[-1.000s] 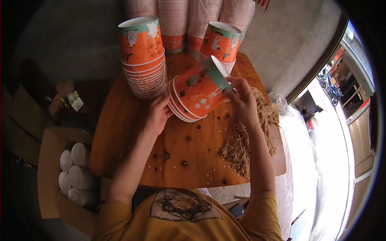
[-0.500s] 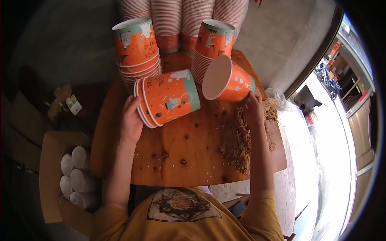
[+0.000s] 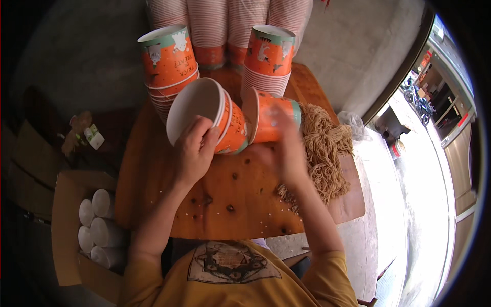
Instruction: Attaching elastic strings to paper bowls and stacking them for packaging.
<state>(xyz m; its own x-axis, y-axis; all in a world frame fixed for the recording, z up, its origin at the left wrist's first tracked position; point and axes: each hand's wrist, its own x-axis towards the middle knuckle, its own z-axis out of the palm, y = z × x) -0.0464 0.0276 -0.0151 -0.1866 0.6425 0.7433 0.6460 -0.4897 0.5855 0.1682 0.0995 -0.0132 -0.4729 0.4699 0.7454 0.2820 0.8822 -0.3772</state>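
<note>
My left hand [image 3: 196, 146] is closed over the near rim of a few nested orange paper buckets [image 3: 234, 128], thumb outside and fingers reaching inside. Their white mouth tilts up and to the left. Against their base end, a single orange bucket [image 3: 263, 120] with a green band lies on its side, its open rim facing left. My right hand [image 3: 291, 158] is in front of that bucket, its fingers smeared by motion, so its grip on the bucket cannot be made out. A heap of tan cords [image 3: 327, 153] lies just right of this hand.
Two upside-down bucket stacks, a left one [image 3: 169, 56] and a right one [image 3: 271, 51], stand on the wooden table [image 3: 245, 199]. Taller wrapped stacks [image 3: 207, 25] rise behind. A cardboard box [image 3: 66, 230] with white rolls or cups is at lower left. Daylight enters through an opening at right.
The nested buckets have turned, so their mouth now faces up and left. My right hand and the single bucket have moved left and nearer to them, uncovering more of the cords.
</note>
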